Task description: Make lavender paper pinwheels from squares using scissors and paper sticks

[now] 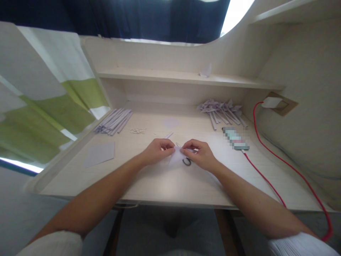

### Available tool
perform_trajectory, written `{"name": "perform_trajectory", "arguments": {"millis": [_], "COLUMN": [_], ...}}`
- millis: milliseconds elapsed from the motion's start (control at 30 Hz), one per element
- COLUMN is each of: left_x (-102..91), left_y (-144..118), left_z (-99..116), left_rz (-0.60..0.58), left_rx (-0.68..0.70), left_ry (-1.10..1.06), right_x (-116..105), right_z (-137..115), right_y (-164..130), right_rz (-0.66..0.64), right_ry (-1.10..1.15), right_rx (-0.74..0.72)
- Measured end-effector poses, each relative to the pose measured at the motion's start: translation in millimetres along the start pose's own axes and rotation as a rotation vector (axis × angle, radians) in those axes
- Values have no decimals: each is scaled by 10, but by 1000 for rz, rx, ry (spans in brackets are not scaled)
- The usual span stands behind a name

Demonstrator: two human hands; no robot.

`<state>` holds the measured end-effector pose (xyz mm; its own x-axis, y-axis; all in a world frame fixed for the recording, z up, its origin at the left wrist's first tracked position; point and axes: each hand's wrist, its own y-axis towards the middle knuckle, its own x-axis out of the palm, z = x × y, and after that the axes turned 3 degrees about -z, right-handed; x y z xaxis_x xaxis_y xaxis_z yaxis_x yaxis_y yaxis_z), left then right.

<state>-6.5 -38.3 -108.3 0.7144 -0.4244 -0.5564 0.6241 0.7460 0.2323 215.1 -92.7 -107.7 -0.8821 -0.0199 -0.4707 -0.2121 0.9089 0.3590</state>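
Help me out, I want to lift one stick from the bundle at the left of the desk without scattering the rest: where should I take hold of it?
Take a stick from the bundle of sticks at its near end, coming from the front. The sticks lie flat and fan apart slightly towards you, so the near tips probably give the easiest grip. Both the left hand and right hand are busy on the folded paper.

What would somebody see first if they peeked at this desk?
Probably the two hands meeting in the middle of the desk: the left hand and right hand both pinch a small pale paper piece, with dark scissors just beside it. Next, the bright red cable snaking along the right side, and the heap of folded paper pinwheels at the back right.
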Motion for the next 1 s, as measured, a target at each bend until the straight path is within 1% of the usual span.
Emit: {"name": "perform_trajectory", "arguments": {"millis": [200,367,467,567,700,833,933,1000], "left_x": [6,0,-4,-4,0,1,-1,-1], "left_y": [-6,-11,-10,-8,-6,0,9,13], "left_z": [21,47,42,36,24,6,0,5], "left_rz": [5,10,24,29,32,44,44,46], "left_rx": [3,17,22,23,21,17,28,31], "left_ry": [2,31,32,33,35,30,21,19], "right_x": [13,27,20,2,-4,24,37,36], "right_z": [15,57,51,18,2,49,92,115], "right_y": [-4,1,15,24,24,27,32,37], "right_rz": [-7,33,16,-11,-11,2,-19,-42], "right_ry": [17,72,90,57,43,158,250,260], "right_rx": [15,21,43,65,68,85,146,193]}}
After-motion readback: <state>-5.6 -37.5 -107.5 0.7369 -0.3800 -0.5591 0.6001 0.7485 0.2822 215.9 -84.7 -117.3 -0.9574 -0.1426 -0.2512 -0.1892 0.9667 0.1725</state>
